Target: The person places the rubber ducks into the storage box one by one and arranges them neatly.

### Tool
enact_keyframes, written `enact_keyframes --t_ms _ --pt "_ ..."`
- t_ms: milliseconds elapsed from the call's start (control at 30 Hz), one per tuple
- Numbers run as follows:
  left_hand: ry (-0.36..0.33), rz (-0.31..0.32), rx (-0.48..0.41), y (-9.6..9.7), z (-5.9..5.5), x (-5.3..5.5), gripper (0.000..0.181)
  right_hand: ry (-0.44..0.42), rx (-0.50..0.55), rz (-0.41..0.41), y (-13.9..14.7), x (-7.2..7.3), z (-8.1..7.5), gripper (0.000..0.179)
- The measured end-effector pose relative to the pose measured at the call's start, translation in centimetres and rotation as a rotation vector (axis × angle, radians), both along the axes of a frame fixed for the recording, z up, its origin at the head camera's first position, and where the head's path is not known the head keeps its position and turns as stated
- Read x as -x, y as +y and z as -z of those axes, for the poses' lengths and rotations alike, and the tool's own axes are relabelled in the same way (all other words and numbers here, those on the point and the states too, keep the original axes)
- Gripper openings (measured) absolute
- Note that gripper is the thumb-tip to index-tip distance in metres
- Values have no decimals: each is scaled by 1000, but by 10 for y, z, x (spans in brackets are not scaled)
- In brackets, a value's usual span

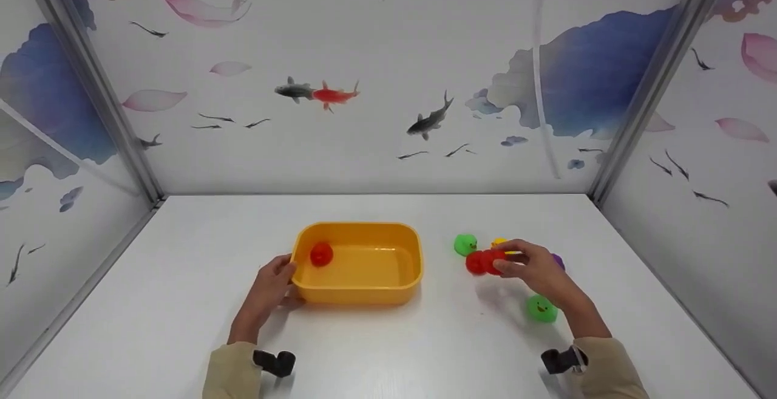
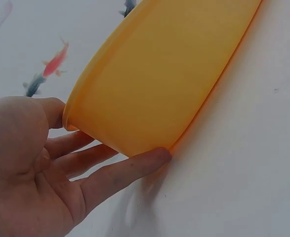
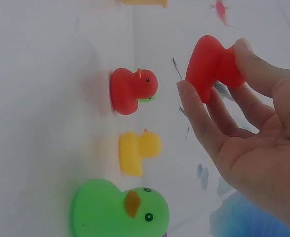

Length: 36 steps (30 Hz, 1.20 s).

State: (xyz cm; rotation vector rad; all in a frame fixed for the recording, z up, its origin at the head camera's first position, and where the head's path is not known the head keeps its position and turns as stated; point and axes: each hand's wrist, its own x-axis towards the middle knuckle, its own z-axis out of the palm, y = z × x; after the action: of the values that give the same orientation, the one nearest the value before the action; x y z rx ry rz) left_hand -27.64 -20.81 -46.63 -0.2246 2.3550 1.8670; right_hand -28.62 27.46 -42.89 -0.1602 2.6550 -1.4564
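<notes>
My left hand (image 1: 272, 285) grips the left end of a yellow plastic basin (image 1: 364, 296), thumb at the rim and fingers against its outer wall. Inside the basin, near its left end, lies a red toy (image 1: 322, 254). To the right, my right hand (image 1: 534, 270) pinches a red rubber duck (image 3: 209, 64) between thumb and fingers, held above the table. Another red duck (image 3: 127, 91) stands on the table close by. A yellow duck (image 3: 135, 153) is partly hidden behind the right hand in the head view.
One green duck (image 1: 465, 245) stands behind the red ones, and a second green duck (image 1: 542, 308) sits nearer, below the right hand. Something purple (image 1: 558, 261) shows past that hand. Printed wall panels (image 1: 376, 162) enclose the white table (image 1: 388, 350) at the back and sides.
</notes>
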Motion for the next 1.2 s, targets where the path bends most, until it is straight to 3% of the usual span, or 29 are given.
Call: enact_keyframes --t_ms 533,967,1200 --pt "-2 4 -9 0 1 1 50 -5 42 44 -13 -1 0 59" --pt "11 -17 5 -1 0 0 50 57 148 -67 -40 1 -1 46" --pt "-8 -23 5 0 -1 0 50 47 85 -99 -63 14 -9 40"
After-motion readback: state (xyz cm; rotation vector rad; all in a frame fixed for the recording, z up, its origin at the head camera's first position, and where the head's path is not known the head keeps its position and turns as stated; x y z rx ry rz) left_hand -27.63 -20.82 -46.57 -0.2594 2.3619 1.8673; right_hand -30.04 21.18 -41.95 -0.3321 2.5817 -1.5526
